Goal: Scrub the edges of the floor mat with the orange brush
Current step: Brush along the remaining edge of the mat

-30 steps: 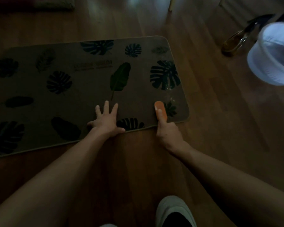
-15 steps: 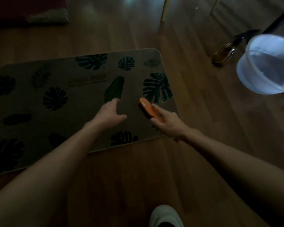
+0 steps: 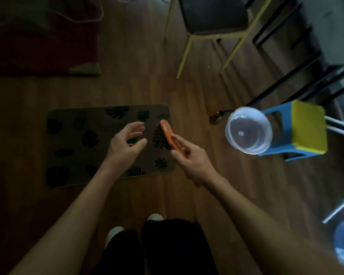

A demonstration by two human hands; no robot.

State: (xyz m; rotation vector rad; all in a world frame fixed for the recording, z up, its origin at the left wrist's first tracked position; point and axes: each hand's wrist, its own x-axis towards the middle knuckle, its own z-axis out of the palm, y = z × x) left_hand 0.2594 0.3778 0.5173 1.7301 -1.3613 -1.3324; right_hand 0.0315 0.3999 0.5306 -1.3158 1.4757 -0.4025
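A tan floor mat [image 3: 72, 139] printed with dark leaves lies flat on the wooden floor below me. My right hand [image 3: 193, 163] holds the orange brush [image 3: 168, 133] by its handle, raised in the air over the mat's right end, its head pointing up and left. My left hand [image 3: 126, 143] hovers above the mat's middle with fingers spread and curled, holding nothing. Both hands are off the mat.
A clear plastic bowl [image 3: 248, 130] sits on a blue and yellow stool [image 3: 304, 130] to the right. A chair with yellow legs [image 3: 213, 22] stands behind the mat. A dark red rug [image 3: 42, 40] lies at upper left. My shoes [image 3: 115, 231] show at the bottom.
I have risen from near the floor, so the mat looks smaller and farther. Both hands lifted off the mat, and the brush came up with my right hand.
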